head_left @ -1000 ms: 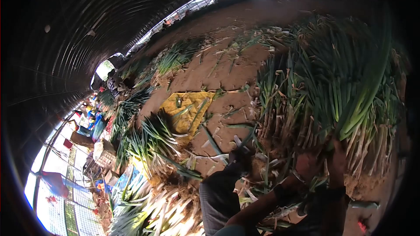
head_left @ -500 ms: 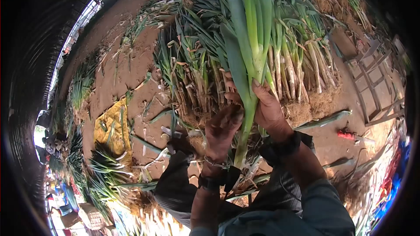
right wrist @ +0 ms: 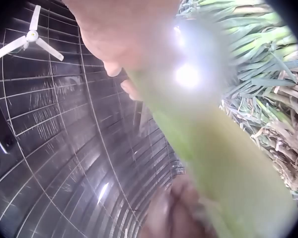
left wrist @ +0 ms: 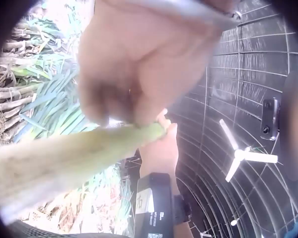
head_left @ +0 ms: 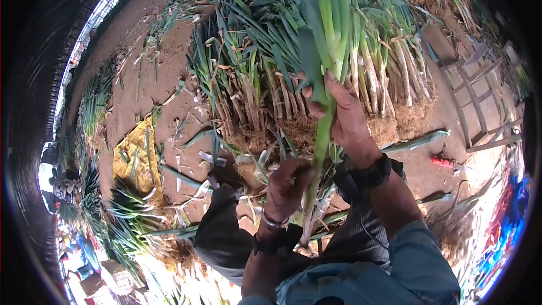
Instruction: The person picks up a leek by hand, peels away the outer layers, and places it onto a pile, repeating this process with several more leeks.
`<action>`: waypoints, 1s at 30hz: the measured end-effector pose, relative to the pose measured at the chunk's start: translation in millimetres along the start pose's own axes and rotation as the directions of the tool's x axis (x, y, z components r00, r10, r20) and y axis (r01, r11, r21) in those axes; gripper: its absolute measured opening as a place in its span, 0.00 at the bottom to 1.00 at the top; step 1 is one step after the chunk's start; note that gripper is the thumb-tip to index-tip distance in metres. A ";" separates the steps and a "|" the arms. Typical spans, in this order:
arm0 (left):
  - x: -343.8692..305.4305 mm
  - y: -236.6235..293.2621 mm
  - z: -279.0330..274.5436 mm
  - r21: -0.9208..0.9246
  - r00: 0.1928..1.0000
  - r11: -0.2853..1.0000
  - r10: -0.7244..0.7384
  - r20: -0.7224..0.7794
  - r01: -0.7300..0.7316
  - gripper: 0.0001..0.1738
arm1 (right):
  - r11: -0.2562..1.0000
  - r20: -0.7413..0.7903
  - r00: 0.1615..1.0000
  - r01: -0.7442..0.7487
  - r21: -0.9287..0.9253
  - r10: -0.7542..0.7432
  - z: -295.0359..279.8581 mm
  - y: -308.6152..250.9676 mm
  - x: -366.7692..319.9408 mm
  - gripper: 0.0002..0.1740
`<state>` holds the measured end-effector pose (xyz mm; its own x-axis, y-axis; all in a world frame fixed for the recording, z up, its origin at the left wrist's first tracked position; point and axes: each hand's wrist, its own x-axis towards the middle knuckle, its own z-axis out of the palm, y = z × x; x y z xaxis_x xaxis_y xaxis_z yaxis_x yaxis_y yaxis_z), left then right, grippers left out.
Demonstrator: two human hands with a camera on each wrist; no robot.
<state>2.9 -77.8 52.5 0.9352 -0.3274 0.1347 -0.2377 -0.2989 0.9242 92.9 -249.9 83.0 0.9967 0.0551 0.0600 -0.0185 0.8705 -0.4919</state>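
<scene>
A long leek (head_left: 323,130) stands in front of the body in the head view, green leaves up and pale root end down. My right hand (head_left: 350,116) grips it around the upper stalk, thumb along the front. Lower down, my left hand (head_left: 285,189) has curled fingers right at the stalk's left side. In the left wrist view, the left hand's thumb and fingertips (left wrist: 149,111) pinch at the edge of the stalk (left wrist: 74,153). The right wrist view shows the stalk (right wrist: 203,144) large and blurred, the left hand (right wrist: 176,210) beside it.
Leek bundles (head_left: 271,85) stand in a row ahead, roots toward me. A yellow sack (head_left: 135,155) and a leek pile (head_left: 132,209) lie left. To the right are a metal frame (head_left: 480,96) and a red-handled knife (head_left: 443,162). Loose leaves litter the ground.
The view has swung right from the left side of the place. Over the last half second, my left hand has slid down along the stalk; the right hand keeps its grip.
</scene>
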 end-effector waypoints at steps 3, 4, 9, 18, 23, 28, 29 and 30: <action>-23.3 -2.5 -9.7 -0.330 0.991 0.942 0.021 -0.136 -0.066 0.08 | 0.992 -0.087 0.994 0.052 -0.114 -0.062 0.1 -6.2 2.5 0.20; -27.2 4.8 -17.0 -0.513 0.979 0.856 -0.044 -0.199 -0.066 0.07 | 0.991 -0.113 0.991 0.063 -0.119 -0.077 1.5 -7.6 2.1 0.19; -55.5 11.5 -68.3 -0.752 0.826 0.659 -0.429 -0.365 0.011 0.07 | 0.987 -0.201 0.970 0.117 -0.113 -0.138 -1.6 -12.6 5.3 0.15; 25.0 15.8 18.9 0.299 0.956 0.953 0.124 -0.264 -0.041 0.10 | 0.958 -0.186 0.948 0.229 -0.174 -0.260 6.5 2.8 3.1 0.13; 30.7 14.9 37.8 0.249 0.974 0.968 0.078 -0.212 -0.023 0.07 | 0.922 -0.241 0.908 0.274 -0.273 -0.341 -3.4 0.1 5.4 0.15; 4.5 1.7 23.5 -0.064 0.989 0.989 0.129 -0.068 -0.133 0.09 | 0.893 -0.279 0.865 0.331 -0.304 -0.416 -8.4 -14.2 11.1 0.14; -9.9 -0.3 10.2 -0.255 0.994 0.961 0.095 -0.046 -0.103 0.09 | 0.888 -0.296 0.854 0.337 -0.313 -0.428 -8.4 -20.6 10.1 0.13; -26.0 -0.1 -5.9 -0.491 0.997 0.871 -0.001 -0.081 -0.039 0.09 | 0.882 -0.313 0.841 0.343 -0.322 -0.442 -9.6 -27.3 9.2 0.13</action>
<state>-19.8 -63.9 51.1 0.9537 -0.2533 0.1622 -0.1147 0.1923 0.9746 103.4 -277.8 88.6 0.8711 -0.4911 -0.0042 0.3514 0.6292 -0.6933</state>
